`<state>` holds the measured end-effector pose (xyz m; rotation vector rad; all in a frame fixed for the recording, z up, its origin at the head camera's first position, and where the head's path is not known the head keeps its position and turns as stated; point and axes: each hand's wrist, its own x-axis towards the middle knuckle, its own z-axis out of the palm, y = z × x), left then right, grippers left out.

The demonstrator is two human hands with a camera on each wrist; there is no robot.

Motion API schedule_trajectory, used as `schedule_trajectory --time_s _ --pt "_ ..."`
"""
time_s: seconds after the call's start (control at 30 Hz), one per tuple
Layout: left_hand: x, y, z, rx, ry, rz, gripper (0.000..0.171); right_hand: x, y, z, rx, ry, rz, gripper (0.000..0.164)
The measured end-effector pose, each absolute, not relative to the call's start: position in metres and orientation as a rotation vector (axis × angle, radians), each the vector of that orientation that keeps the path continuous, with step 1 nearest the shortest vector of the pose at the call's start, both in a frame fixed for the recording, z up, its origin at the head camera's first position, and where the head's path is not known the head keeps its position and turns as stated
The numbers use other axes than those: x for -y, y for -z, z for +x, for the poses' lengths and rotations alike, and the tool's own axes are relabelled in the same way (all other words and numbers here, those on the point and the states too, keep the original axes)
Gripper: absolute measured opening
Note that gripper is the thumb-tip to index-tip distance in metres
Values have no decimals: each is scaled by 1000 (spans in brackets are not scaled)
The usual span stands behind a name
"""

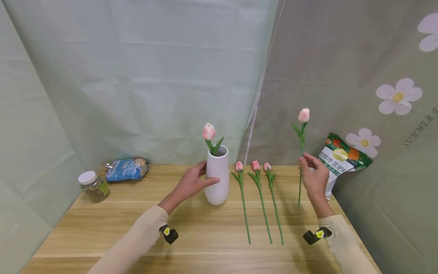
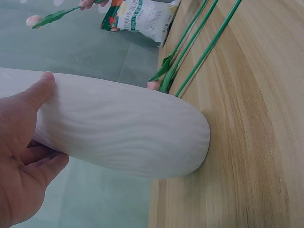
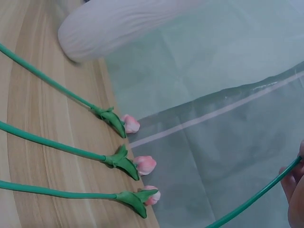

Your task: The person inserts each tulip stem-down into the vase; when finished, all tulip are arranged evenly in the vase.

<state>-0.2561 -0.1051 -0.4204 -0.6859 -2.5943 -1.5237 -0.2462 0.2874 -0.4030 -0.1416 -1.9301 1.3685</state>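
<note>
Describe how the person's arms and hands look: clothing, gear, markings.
The left arm wears a plain cream fabric sleeve; the right arm has a matching cream fabric sleeve. A small, blocky black wrist camera with a bright yellow marking sits at each cuff. The left hand and right hand are ungloved. No cables show.

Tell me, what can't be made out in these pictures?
Lower stem of the inserted tulip: head view, hidden by the vase.
Vase mouth: left wrist view, past the left edge.
Most of the right hand: right wrist view, cut off by the right edge.
Lower tip of the held tulip: right wrist view, cut off by bottom edge.
Contents of the jar: head view, too small.
</note>
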Motion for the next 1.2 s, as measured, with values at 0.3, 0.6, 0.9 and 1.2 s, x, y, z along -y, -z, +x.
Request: schedule_trajectory --time_s 0.3,0.6,0.9,1.2 --pt "105 419 -255 2611 1527 -667 77 -284 396 -246 1945 -1347 -127 32" --pt "105 420 -254 2632 1552 -653 81 -278 385 -241 1940 -1407 -98 34" --pt "104 420 -254 2623 1528 -667 80 -268 369 -240 1947 -1481 -98 37" --pt "105 420 -256 2627 1541 -670 79 -258 354 -243 1826 -1583 31 35"
